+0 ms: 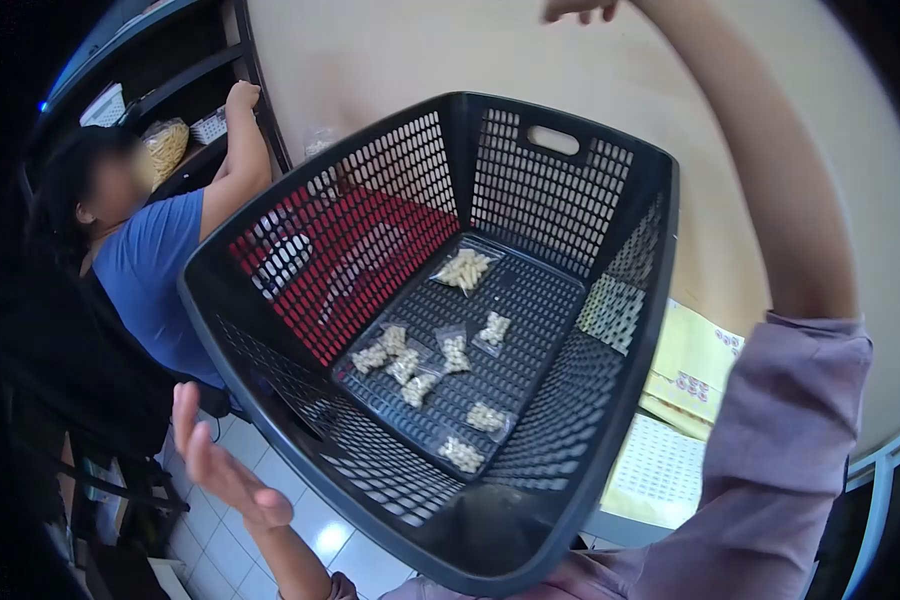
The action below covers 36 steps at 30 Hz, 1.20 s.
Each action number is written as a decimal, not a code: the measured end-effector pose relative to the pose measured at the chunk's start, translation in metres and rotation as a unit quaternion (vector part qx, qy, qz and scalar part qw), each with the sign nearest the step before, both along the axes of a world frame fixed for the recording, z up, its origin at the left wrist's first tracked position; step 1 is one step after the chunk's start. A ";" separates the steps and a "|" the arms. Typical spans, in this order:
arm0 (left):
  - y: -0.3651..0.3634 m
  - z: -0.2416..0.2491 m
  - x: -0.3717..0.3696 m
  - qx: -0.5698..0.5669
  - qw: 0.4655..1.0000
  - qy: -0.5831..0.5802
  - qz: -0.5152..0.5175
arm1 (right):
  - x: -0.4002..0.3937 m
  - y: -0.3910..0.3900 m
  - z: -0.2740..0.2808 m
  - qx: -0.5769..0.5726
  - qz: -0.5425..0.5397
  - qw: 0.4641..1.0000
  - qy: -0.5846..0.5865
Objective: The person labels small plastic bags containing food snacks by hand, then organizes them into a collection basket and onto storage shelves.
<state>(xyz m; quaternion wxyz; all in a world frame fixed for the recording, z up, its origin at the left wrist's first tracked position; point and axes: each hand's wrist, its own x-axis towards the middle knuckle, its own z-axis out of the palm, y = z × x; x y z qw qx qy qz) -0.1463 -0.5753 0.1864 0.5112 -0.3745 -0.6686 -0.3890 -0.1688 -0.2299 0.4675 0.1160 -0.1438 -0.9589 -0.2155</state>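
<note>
Glossy pale floor tiles (213, 535) on my feed, smooth beige wall (370, 50), black perforated plastic basket (500, 520) between the hands, clear packets of whitish pieces (455, 352) inside, left hand (228, 465) spread, right hand (582, 8) cropped, I cannot tell its state.

Left hand (230, 478) beside basket (500, 525) of bags (455, 352)

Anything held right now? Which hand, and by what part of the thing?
Left hand: nothing, open beside the basket. Right hand: cut off at the top edge, so can't tell.
</note>
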 end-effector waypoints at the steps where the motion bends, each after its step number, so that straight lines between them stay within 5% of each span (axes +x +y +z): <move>1: -0.001 0.007 -0.006 0.000 1.000 0.000 -0.004 | -0.015 -0.018 0.002 -0.018 -0.004 0.999 -0.030; 3: 0.001 0.018 -0.013 -0.147 0.988 -0.053 0.015 | -0.039 -0.044 -0.002 -0.068 -0.015 0.994 -0.082; 8: 0.000 0.010 -0.016 -0.109 0.980 -0.144 -0.087 | -0.124 -0.048 -0.078 -0.249 -0.102 0.951 -0.152; 10: 0.000 0.009 -0.016 -0.100 0.975 -0.167 -0.107 | -0.200 0.013 -0.195 -0.244 -0.078 0.966 -0.037; 13: 0.001 0.001 -0.020 -0.088 0.976 -0.156 -0.122 | -0.204 0.040 -0.347 -0.313 -0.145 0.938 0.028; 16: 0.004 -0.004 -0.018 -0.068 0.976 -0.169 -0.118 | -0.173 0.030 -0.411 -0.430 -0.231 0.872 -0.027; 19: 0.004 -0.003 -0.016 -0.084 0.977 -0.163 -0.106 | -0.165 0.034 -0.485 -0.524 -0.297 0.791 0.111; 24: 0.013 -0.007 -0.010 -0.020 0.979 -0.190 -0.071 | -0.150 0.027 -0.494 -0.510 -0.354 0.758 0.200; 27: 0.018 -0.002 -0.007 -0.007 0.980 -0.190 -0.067 | -0.160 0.051 -0.507 -0.714 -0.292 0.617 0.158; 28: 0.025 -0.002 -0.005 0.027 0.979 -0.195 -0.059 | -0.148 0.033 -0.464 -0.795 -0.282 0.523 0.123; 33: 0.016 -0.006 -0.010 -0.020 0.985 -0.167 -0.030 | -0.152 0.042 -0.414 -0.849 -0.128 0.500 0.113; 36: 0.012 -0.006 -0.014 0.000 0.981 -0.168 -0.097 | -0.162 0.058 -0.369 -0.884 -0.024 0.453 0.114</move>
